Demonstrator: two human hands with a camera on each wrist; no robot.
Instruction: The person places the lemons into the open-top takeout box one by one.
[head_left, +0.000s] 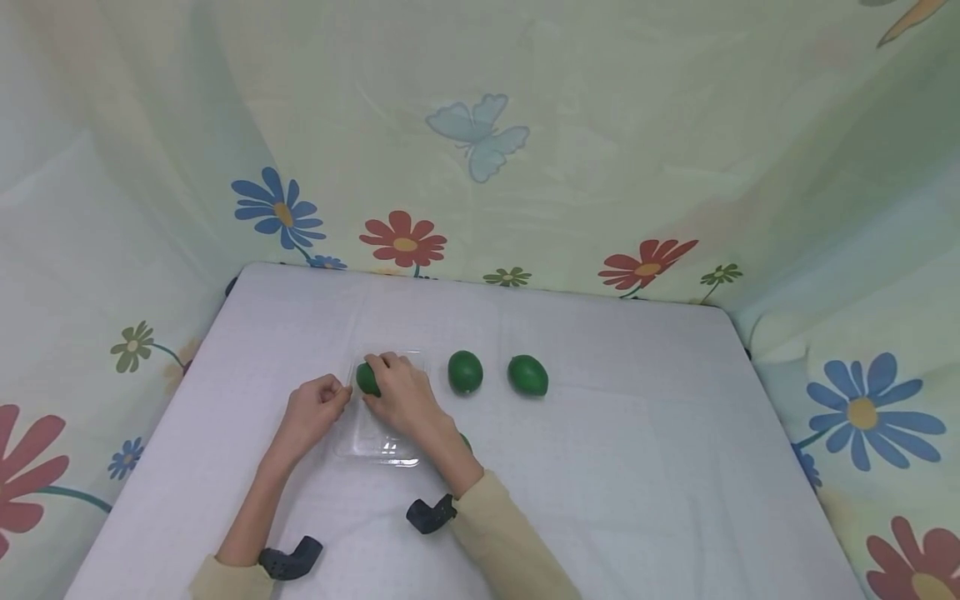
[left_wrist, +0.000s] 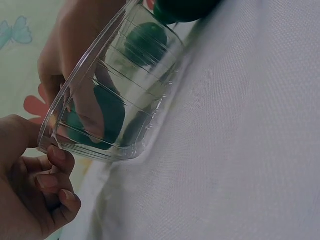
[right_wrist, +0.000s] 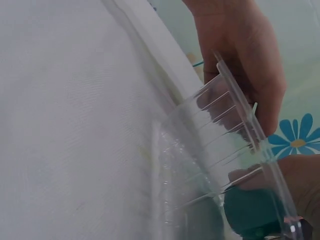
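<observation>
Right hand (head_left: 397,387) grips a lime (left_wrist: 102,117) inside the tray (left_wrist: 125,100); left hand (left_wrist: 30,190) pinches its rim.

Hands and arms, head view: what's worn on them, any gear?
Both hands, left hand and right hand, are bare: no gloves or rings visible. Pale yellow-beige long sleeves cover both arms, the left pushed up toward the elbow. A dark grey curved plastic camera mount sits at each sleeve; no cables visible.

No text, label, brand, number or sign can be read anywhere.
</observation>
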